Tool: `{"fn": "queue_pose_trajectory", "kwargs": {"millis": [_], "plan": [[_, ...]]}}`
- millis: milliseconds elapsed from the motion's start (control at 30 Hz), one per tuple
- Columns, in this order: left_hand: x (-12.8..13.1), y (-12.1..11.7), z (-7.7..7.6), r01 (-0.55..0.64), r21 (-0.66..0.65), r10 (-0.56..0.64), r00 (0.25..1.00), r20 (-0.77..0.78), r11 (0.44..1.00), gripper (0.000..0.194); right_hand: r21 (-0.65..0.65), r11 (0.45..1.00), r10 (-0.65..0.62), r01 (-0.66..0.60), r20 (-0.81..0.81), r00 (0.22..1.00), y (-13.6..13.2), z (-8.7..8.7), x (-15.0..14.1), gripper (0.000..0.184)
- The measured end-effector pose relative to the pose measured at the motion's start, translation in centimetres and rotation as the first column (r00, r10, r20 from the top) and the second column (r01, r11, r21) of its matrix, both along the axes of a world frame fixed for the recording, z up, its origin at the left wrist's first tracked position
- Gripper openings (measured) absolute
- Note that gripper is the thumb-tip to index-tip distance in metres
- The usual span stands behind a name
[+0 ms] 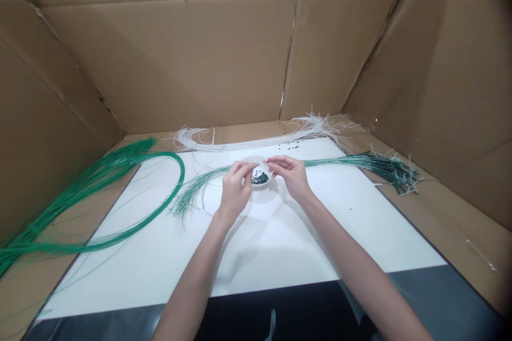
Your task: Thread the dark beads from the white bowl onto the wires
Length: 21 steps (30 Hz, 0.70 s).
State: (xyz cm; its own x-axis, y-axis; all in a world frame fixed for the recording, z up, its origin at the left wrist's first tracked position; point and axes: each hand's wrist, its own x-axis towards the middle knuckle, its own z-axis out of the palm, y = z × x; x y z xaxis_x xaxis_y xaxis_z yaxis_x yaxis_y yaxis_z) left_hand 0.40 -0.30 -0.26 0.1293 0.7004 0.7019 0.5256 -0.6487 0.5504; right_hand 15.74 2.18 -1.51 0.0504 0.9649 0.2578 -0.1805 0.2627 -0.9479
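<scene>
Left hand (pixel 235 191) and right hand (pixel 290 175) around white dish (pixel 260 186) of beads (pixel 260 178)

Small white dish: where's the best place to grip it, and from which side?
Probably the near rim of the small white dish, pinched from the person's side. That stretch of rim shows bare between the left hand and right hand. The dish is shallow, with dark beads lying in its middle, so a rim pinch keeps fingers out of them.

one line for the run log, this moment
left hand | right hand | both at small white dish | dark beads in dish | nearby: green strands, white strands
</scene>
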Motion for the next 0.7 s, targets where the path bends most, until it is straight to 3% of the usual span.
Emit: {"fn": "queue_pose_trajectory", "kwargs": {"millis": [700], "plan": [[-0.12, 0.15, -0.09, -0.002, 0.007, 0.002, 1.000, 0.006, 1.000, 0.021, 0.002, 1.000, 0.030, -0.030, -0.030, 0.999, -0.05, 0.02, 0.03, 0.019]]}}
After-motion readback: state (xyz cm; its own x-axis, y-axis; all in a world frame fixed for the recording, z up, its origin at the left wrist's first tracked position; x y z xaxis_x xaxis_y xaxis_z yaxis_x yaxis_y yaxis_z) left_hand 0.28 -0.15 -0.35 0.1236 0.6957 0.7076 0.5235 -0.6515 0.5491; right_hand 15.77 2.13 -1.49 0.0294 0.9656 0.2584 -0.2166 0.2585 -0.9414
